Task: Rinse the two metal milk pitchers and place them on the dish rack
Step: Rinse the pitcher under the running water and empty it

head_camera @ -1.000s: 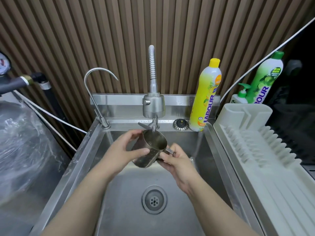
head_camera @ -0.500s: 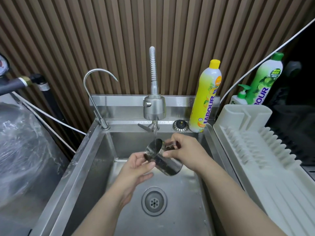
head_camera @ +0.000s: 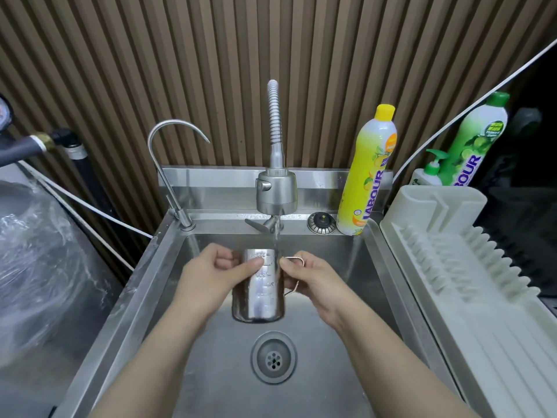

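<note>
Under the running tap, both hands grip one smooth cylindrical steel pitcher (head_camera: 258, 286) over the sink.

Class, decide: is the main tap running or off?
Running. A thin stream falls from the tap beside the pitcher, held over the sink.

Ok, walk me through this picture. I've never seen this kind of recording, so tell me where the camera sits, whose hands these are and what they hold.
There is no machine here. One wide-angle camera sits on a person's head and looks down at their own bare hands over a steel sink. The left hand grips the body of a metal pitcher; the right hand holds its wire handle. Water runs from the tap onto the pitcher. A yellow soap bottle stands on the sink's back ledge beside a drain plug. To the right lies a white dish rack, with nothing on it yet. A second pitcher is not visible.
</note>
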The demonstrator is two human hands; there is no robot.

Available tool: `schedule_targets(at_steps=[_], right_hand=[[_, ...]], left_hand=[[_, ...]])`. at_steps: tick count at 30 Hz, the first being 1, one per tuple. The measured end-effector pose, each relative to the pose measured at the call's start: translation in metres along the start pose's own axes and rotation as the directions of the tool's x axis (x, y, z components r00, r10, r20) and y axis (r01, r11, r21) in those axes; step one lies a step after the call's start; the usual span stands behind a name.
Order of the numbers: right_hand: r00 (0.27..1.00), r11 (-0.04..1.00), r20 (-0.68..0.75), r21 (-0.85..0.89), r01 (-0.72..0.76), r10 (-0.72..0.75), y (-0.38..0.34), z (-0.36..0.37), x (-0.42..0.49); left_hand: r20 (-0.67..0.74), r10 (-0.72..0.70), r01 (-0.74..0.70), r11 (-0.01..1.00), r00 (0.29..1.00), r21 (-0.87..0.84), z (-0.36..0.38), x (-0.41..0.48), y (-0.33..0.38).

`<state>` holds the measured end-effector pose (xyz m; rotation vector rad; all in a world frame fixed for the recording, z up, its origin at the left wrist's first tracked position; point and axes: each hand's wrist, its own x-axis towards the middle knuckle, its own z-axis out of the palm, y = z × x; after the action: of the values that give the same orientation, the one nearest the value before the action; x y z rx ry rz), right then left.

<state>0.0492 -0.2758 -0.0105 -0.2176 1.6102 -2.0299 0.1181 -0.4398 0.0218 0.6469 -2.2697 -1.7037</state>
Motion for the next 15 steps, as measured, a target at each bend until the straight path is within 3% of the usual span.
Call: schedule_targets(at_steps=[4,6,8,10,12,15], right_hand=[[0.998,0.932,-0.038,-0.362,0.03,-0.047,-0.028,-0.011,0.001],[0.991,0.798,-0.044,-0.598,0.075,-0.127,-0.039,-0.014,-0.001],[0.979,0.715,-0.02,-0.686,0.136,-0.205,-0.043,-0.014,-0.006],[0.966,0.784,-0.028,-0.591,0.191,-0.256,-0.038,-0.014,-0.011],[0.96,0.917,-0.045,-0.312,0.248,-0.275,-0.026,-0.012,-0.015],[0.961,0.955,-0.042,0.103,0.277,-0.274,-0.003,-0.006,-0.01]], left_hand=[[0.176,-0.208,0.25,0.929,0.962,-0.273,0.017,-0.018,-0.019],[0.274,-0.207,0.296,0.892,0.939,-0.341,0.025,-0.024,-0.025],[0.306,-0.145,0.259,0.89,0.941,-0.375,0.032,-0.023,-0.028],[0.27,-0.038,0.144,0.912,0.962,-0.383,0.035,-0.017,-0.026],[0.211,0.091,-0.016,0.943,0.973,-0.333,0.03,-0.006,-0.022],[0.183,0.271,-0.245,0.957,0.945,-0.153,0.011,0.008,-0.008]])
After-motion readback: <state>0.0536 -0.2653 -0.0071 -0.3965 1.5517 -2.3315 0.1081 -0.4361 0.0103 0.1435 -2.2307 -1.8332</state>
